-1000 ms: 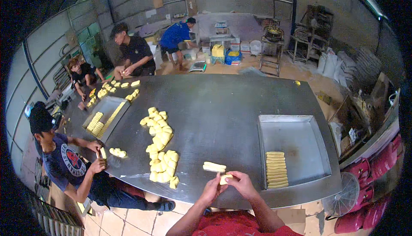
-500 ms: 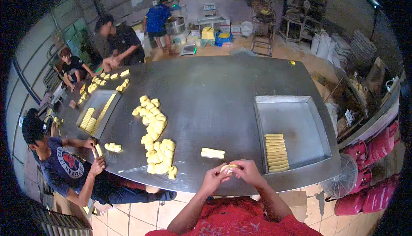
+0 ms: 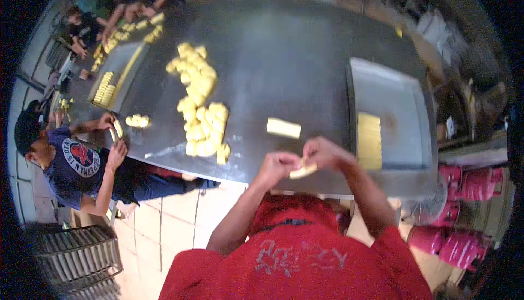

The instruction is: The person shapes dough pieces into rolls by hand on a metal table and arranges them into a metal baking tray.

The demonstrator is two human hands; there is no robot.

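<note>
Close to my body at the near table edge, my left hand [image 3: 279, 168] and my right hand [image 3: 323, 153] are closed on a short pale-yellow dough strip [image 3: 303, 172]. The strip stretches between them, slightly blurred. Just beyond my hands, more dough strips [image 3: 284, 128] lie side by side on the dark metal table [image 3: 262, 70]. To the right stands a shallow metal tray [image 3: 404, 109], with a stacked row of dough strips [image 3: 369, 141] along its left side. Left of my hands spreads a long heap of dough lumps [image 3: 203, 125].
A co-worker [image 3: 82, 152] at the left edge handles a dough strip beside a small dough cluster [image 3: 137, 121]. Farther left is another tray [image 3: 131, 73] with dough rows; other people stand around the far corner. Pink gas cylinders [image 3: 458, 245] and a fan [image 3: 431, 204] sit at right.
The view has tipped downward, so the table appears higher and more of my red shirt shows. My hands have moved slightly apart, exposing more of the dough strip.
</note>
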